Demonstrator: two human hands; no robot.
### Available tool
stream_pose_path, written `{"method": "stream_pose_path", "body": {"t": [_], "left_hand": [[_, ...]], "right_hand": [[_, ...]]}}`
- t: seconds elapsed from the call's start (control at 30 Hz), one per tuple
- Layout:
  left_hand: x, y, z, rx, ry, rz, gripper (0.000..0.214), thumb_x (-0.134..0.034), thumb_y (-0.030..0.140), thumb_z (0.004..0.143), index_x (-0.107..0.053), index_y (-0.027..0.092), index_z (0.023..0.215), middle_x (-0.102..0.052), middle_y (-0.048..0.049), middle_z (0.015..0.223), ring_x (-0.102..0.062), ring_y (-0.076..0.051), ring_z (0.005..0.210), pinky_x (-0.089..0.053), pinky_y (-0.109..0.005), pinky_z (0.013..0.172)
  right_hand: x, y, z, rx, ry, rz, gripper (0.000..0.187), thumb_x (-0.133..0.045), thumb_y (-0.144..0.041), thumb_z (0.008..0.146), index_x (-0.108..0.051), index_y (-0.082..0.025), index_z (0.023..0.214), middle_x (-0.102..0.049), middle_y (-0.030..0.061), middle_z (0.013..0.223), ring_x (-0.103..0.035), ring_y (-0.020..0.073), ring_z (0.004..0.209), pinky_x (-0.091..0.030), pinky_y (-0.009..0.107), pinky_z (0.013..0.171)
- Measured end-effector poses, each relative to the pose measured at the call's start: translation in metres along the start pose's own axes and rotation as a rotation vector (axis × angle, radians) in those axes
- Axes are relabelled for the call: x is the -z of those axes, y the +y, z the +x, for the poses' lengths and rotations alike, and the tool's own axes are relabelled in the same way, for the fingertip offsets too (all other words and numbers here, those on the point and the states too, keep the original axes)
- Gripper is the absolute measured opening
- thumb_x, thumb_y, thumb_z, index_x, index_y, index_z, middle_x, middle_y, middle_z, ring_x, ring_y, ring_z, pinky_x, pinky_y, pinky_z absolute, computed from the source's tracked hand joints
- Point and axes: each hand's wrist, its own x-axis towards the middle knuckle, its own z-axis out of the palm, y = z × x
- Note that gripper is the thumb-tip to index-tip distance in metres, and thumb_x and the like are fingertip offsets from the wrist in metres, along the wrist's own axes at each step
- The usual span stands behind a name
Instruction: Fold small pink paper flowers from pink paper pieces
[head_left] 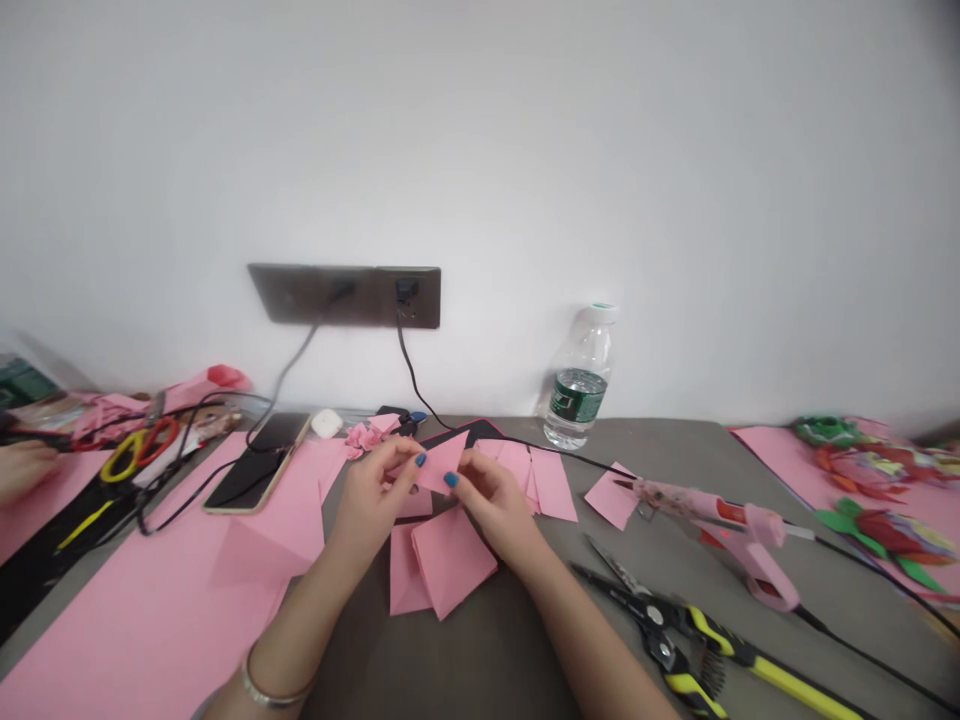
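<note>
My left hand (373,492) and my right hand (491,497) meet above the grey table, pinching a small piece of pink paper (441,462) between their fingertips. The fingernails are painted blue, and a silver bangle (276,680) circles my left wrist. Just below my hands lie folded pink paper squares (450,560), and more pink folded pieces (550,484) sit beyond my right hand. A large pink paper sheet (142,610) spreads out to the left of my left arm.
A pink hot glue gun (742,540) and yellow-handled pliers (667,625) lie to the right. Further left are a phone (255,465) with cables, yellow-red scissors (139,450) and another person's hand (22,470). A water bottle (581,380) stands by the wall socket panel (345,295). Paper flowers (877,470) lie at far right.
</note>
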Motion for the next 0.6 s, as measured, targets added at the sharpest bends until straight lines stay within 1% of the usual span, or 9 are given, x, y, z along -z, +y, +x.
{"method": "stream_pose_path", "body": {"t": [0.03, 0.1, 0.13, 0.2, 0.3, 0.37, 0.43, 0.53, 0.6], "left_hand": [[-0.001, 0.001, -0.001, 0.010, -0.018, -0.026, 0.013, -0.053, 0.030, 0.090, -0.061, 0.021, 0.093, -0.067, -0.0001, 0.083, -0.061, -0.013, 0.064, -0.046, -0.022, 0.056], [-0.002, 0.004, -0.002, 0.043, -0.062, -0.074, 0.012, -0.053, 0.031, 0.090, -0.060, 0.021, 0.091, -0.067, 0.0015, 0.071, -0.060, -0.013, 0.056, -0.046, -0.022, 0.053], [-0.003, 0.005, -0.002, 0.061, -0.087, -0.087, 0.013, -0.053, 0.032, 0.090, -0.059, 0.021, 0.087, -0.065, 0.0026, 0.063, -0.059, -0.013, 0.052, -0.044, -0.022, 0.050], [-0.003, 0.010, -0.004, 0.086, -0.137, -0.070, 0.022, -0.051, 0.034, 0.091, -0.054, 0.021, 0.074, -0.060, 0.0046, 0.050, -0.054, -0.012, 0.044, -0.041, -0.021, 0.047], [-0.003, 0.016, -0.005, 0.072, -0.154, 0.041, 0.037, -0.051, 0.036, 0.091, -0.042, 0.021, 0.058, -0.050, 0.0071, 0.037, -0.044, -0.009, 0.036, -0.036, -0.021, 0.046], [-0.003, 0.018, -0.005, 0.048, -0.153, 0.093, 0.042, -0.051, 0.037, 0.091, -0.038, 0.021, 0.054, -0.045, 0.0080, 0.034, -0.041, -0.009, 0.035, -0.036, -0.021, 0.047], [-0.003, 0.018, -0.005, 0.044, -0.168, 0.103, 0.043, -0.052, 0.039, 0.090, -0.038, 0.021, 0.053, -0.044, 0.0083, 0.033, -0.040, -0.009, 0.034, -0.038, -0.021, 0.049], [-0.002, 0.016, -0.004, 0.088, -0.191, 0.087, 0.043, -0.055, 0.040, 0.087, -0.040, 0.021, 0.052, -0.044, 0.0087, 0.031, -0.038, -0.009, 0.032, -0.038, -0.022, 0.049], [-0.002, 0.014, -0.004, 0.113, -0.195, 0.073, 0.045, -0.058, 0.041, 0.085, -0.038, 0.021, 0.050, -0.043, 0.0088, 0.029, -0.037, -0.008, 0.032, -0.038, -0.022, 0.048]], "right_hand": [[-0.002, 0.000, -0.001, 0.001, -0.038, -0.008, 0.026, -0.065, -0.045, 0.083, -0.060, -0.020, 0.076, -0.060, 0.0000, 0.069, -0.058, 0.0161, 0.065, -0.047, 0.028, 0.063], [-0.003, 0.000, -0.001, 0.001, -0.046, -0.020, 0.029, -0.064, -0.047, 0.084, -0.060, -0.020, 0.075, -0.059, 0.0002, 0.068, -0.056, 0.0161, 0.064, -0.046, 0.028, 0.061], [-0.003, 0.000, -0.001, -0.004, -0.029, -0.023, 0.031, -0.063, -0.049, 0.084, -0.059, -0.020, 0.074, -0.058, -0.0003, 0.066, -0.055, 0.0156, 0.062, -0.045, 0.027, 0.059], [0.000, 0.000, 0.000, -0.018, 0.020, -0.019, 0.034, -0.063, -0.051, 0.084, -0.057, -0.020, 0.072, -0.054, -0.0019, 0.061, -0.051, 0.0139, 0.057, -0.042, 0.026, 0.055], [0.002, -0.001, 0.001, -0.029, 0.075, 0.008, 0.038, -0.063, -0.054, 0.083, -0.052, -0.021, 0.068, -0.051, -0.0037, 0.057, -0.047, 0.0123, 0.053, -0.038, 0.024, 0.052], [0.002, -0.001, 0.001, -0.024, 0.092, 0.019, 0.039, -0.063, -0.054, 0.083, -0.050, -0.021, 0.067, -0.049, -0.0042, 0.057, -0.045, 0.0120, 0.052, -0.037, 0.024, 0.052], [0.002, -0.001, 0.000, -0.017, 0.099, 0.025, 0.039, -0.063, -0.053, 0.084, -0.050, -0.021, 0.066, -0.048, -0.0046, 0.057, -0.044, 0.0119, 0.052, -0.036, 0.024, 0.053], [0.000, 0.000, 0.000, -0.015, 0.102, 0.033, 0.039, -0.063, -0.053, 0.084, -0.048, -0.021, 0.066, -0.046, -0.0053, 0.057, -0.043, 0.0115, 0.052, -0.034, 0.024, 0.052], [0.000, 0.001, 0.000, -0.025, 0.103, 0.033, 0.040, -0.063, -0.053, 0.084, -0.047, -0.021, 0.066, -0.045, -0.0055, 0.056, -0.042, 0.0113, 0.052, -0.033, 0.024, 0.051]]}}
